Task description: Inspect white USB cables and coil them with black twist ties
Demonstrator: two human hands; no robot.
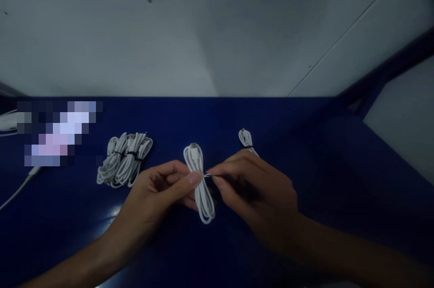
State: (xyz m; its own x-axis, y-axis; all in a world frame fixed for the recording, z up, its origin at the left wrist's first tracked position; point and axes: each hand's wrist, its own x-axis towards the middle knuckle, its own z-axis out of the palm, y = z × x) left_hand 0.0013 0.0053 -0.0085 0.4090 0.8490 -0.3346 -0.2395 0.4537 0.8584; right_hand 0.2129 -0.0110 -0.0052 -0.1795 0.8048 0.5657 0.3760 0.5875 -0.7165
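Note:
A coiled white cable [206,202] with a plug at its upper end is held up in the middle, pinched at its waist. My left hand [162,188] grips it from the left, thumb on top and fingers behind. On the right side of the coil, my right hand [261,188] pinches a thin dark tie between thumb and index finger, at the coil's waist. Whether the tie is fully wound round the coil cannot be made out.
Several white cable coils with black ties [135,157] lie in a pile at the left. One more tied coil [244,138] lies behind my right hand. A pixelated bright object [64,132] and a white cord [16,191] are at the far left on the blue table [190,116].

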